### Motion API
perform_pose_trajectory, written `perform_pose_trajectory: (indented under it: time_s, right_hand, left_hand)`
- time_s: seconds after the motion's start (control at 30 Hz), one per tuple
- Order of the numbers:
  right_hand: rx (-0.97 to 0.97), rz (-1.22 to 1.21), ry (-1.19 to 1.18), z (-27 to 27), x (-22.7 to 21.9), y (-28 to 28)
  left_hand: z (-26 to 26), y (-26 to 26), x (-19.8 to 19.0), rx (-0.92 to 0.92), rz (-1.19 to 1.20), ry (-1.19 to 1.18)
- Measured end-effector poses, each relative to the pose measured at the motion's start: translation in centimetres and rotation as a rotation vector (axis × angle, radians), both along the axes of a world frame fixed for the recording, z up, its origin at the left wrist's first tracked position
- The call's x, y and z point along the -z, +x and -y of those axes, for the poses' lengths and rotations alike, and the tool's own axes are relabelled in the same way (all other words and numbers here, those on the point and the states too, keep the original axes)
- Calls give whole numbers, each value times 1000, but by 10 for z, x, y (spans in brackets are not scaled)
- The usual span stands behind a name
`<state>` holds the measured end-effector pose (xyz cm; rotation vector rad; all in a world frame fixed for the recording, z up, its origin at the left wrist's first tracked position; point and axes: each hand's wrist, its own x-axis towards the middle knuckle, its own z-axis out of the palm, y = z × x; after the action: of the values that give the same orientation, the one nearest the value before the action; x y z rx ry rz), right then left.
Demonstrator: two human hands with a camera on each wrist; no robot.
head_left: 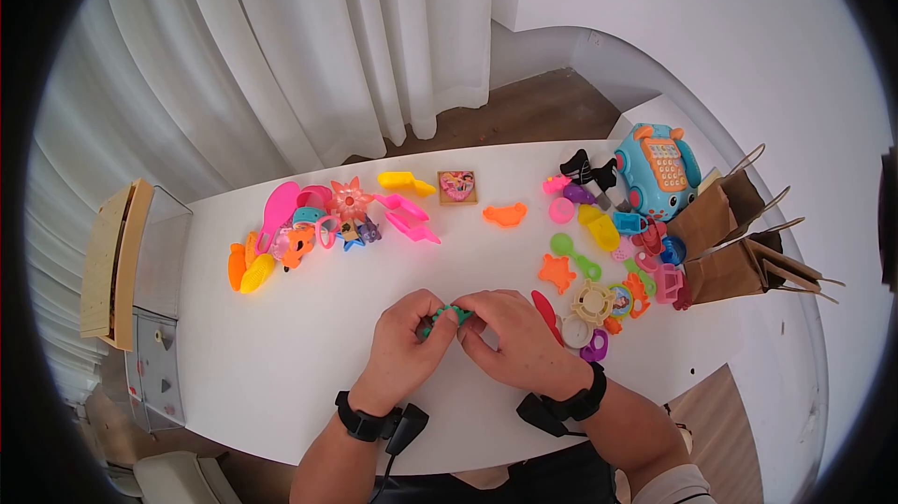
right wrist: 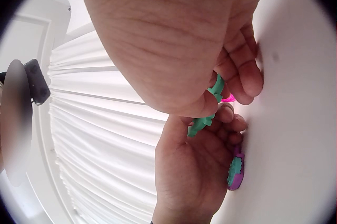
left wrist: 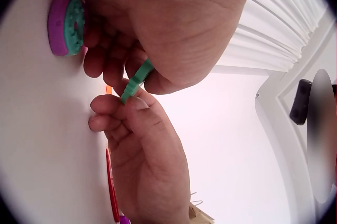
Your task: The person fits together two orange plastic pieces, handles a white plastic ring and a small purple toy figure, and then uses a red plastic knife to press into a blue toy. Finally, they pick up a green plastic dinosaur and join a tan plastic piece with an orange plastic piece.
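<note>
A small green toy piece (head_left: 447,313) (left wrist: 138,81) (right wrist: 201,125) with a bumpy edge is held up between both hands. My left hand (head_left: 404,345) (left wrist: 174,24) (right wrist: 184,171) pinches one end between thumb and fingers. The other end is pinched by my right hand (head_left: 519,340) (left wrist: 152,155) (right wrist: 163,40). Beside the left hand's fingers, a purple toy with a green inner part (left wrist: 64,21) (right wrist: 236,172) rests on the table; in the head view it is hidden.
Toys including a pink paddle (head_left: 279,207) lie at the table's left back. A picture box (head_left: 457,187) and orange piece (head_left: 505,215) lie at the back middle. Right are many small toys, a blue toy phone (head_left: 655,172), paper bags (head_left: 720,266) and a red piece (head_left: 545,313).
</note>
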<state>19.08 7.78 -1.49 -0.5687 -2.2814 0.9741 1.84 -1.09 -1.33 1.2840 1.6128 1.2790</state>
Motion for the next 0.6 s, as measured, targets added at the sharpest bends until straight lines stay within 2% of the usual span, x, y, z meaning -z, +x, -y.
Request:
perform_pose_trajectory:
  time_s: [0.6]
  right_hand:
    - [3, -2, 6, 0, 0, 0]
  left_hand:
    - [-1, 0, 0, 3, 5, -1]
